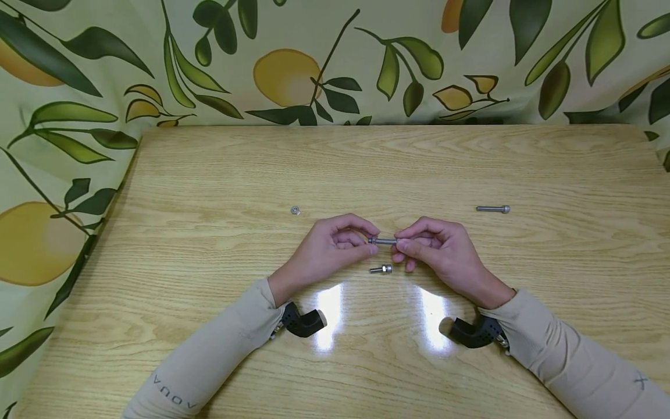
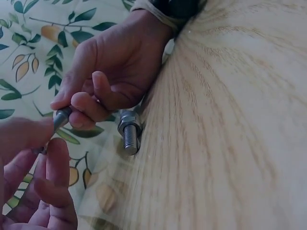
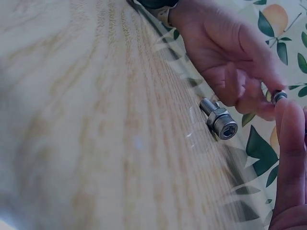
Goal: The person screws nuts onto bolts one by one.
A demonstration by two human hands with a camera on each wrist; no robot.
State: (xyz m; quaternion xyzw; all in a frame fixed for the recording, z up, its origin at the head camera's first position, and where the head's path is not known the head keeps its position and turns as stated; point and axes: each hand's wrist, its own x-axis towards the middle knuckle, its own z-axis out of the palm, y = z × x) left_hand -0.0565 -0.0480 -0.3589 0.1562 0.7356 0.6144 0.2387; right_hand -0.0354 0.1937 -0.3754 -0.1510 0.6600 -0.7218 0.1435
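Note:
A long metal bolt (image 1: 386,241) is held level above the table between both hands. My right hand (image 1: 438,249) pinches its right end between thumb and fingers. At its left end, what looks like a nut (image 1: 373,240) sits between the thumb and fingers of my left hand (image 1: 337,243); the fingertips partly hide it. In the left wrist view, the shank of the bolt (image 2: 61,118) runs between the two hands. Just below them on the table lies a shorter socket-head bolt (image 1: 381,269), with a nut (image 3: 218,114) threaded on it against the head.
A loose nut (image 1: 295,210) lies on the wooden table (image 1: 209,174) to the left. Another long socket-head bolt (image 1: 493,209) lies at the right. Patterned cloth (image 1: 335,58) hangs behind the table and along its left side.

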